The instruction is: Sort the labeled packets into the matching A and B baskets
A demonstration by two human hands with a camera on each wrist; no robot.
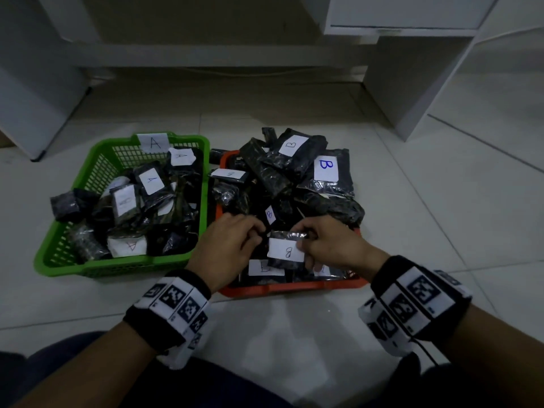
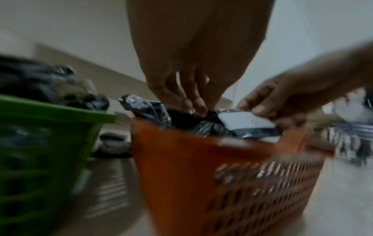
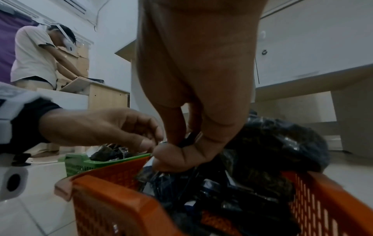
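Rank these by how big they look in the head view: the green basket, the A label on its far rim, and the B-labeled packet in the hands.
1. green basket
2. B-labeled packet
3. A label
The last two look close; the packet is nearer the camera, so that order is unsure.

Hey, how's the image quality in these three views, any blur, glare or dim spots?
Head view: dim overall, fairly sharp; B label on the packet readable, edges bowed by the wide lens. Left wrist view: heavy motion blur on the green basket and orange basket; left hand soft. Right wrist view: sharper; right hand dark and close, glints on the packets' plastic.
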